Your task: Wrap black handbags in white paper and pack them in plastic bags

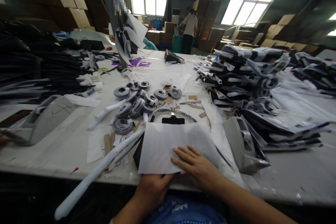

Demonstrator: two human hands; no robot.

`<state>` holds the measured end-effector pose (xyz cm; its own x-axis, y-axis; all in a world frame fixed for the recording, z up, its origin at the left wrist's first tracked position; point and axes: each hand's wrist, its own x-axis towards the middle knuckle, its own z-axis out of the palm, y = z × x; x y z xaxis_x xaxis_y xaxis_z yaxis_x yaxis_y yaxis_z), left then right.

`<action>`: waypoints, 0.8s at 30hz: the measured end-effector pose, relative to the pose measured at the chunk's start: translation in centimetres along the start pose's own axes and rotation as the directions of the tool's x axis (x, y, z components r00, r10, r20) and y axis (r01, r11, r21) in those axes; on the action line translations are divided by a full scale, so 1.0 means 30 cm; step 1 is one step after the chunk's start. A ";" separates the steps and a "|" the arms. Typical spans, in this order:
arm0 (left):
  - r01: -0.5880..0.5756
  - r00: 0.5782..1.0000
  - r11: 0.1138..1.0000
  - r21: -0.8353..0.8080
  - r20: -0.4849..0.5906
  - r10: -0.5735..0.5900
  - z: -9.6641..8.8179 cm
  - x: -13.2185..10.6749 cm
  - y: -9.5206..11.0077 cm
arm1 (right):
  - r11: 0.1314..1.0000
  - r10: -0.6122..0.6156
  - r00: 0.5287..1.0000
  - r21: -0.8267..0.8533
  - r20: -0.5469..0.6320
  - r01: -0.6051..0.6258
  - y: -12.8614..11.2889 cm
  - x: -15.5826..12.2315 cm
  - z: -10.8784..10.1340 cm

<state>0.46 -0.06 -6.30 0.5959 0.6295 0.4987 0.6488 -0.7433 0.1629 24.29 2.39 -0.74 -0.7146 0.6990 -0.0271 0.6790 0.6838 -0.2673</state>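
Observation:
A white sheet of thin paper (168,143) lies over a black flat item (173,120) at the table's near edge. My right hand (195,166) rests flat on the sheet's lower right part, fingers spread. At the sheet's bottom edge my left hand (152,190) curls its fingers under the paper and the black item. A looped grey strap (181,113) shows above the sheet.
Several coiled grey straps (136,103) lie mid-table. Tape dispensers stand at left (42,119) and right (244,143). Bagged black items are stacked at right (252,77) and left (39,66). A white foam roll (91,176) overhangs the edge. A person (189,29) stands far back.

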 end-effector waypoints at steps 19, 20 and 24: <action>0.036 0.995 0.980 -0.193 0.093 -0.018 0.015 0.195 -0.109 | 0.953 0.075 0.990 0.300 -0.121 -0.036 0.027 -0.019 0.037; 0.045 0.995 0.979 -0.197 0.091 -0.028 0.022 0.180 -0.111 | 0.927 0.141 0.977 0.367 -0.162 -0.072 0.029 -0.016 0.039; 0.086 0.993 0.975 -0.206 0.092 -0.068 0.026 0.159 -0.099 | 0.871 0.320 0.901 0.464 -0.292 -0.159 0.028 0.005 0.063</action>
<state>1.74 5.33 -5.06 0.5913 0.6970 0.4058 0.5861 -0.7170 0.3774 24.44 2.69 -2.79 -0.3774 0.9101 0.1712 0.6273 0.3872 -0.6757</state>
